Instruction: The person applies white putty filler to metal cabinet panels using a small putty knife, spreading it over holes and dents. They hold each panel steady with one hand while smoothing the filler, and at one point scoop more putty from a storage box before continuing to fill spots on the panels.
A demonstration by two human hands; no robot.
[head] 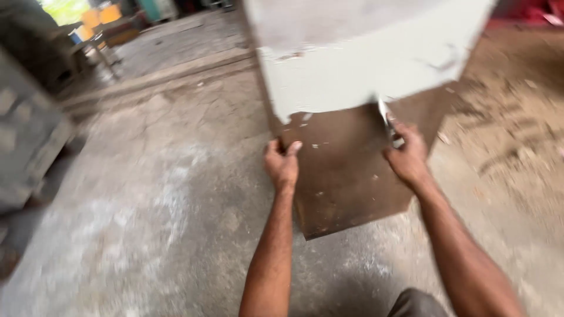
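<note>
A large flat board [346, 170] stands tilted on the concrete floor in front of me. Its lower part is bare brown and its upper part carries a pale grey-white coating [364, 58] with a ragged lower edge. My left hand [282, 164] grips the board's left edge, thumb on the face. My right hand [406, 157] holds a thin metal blade [385, 117], a scraper or knife, with its tip at the edge of the pale coating. Small white flakes dot the brown surface.
Grey concrete floor [147, 194] with white dust spreads to the left. Brown sawdust or dirt [517, 129] covers the ground at right. Grey blocks [23, 135] stand at far left. Blurred yellow and blue objects [97, 20] sit far back left.
</note>
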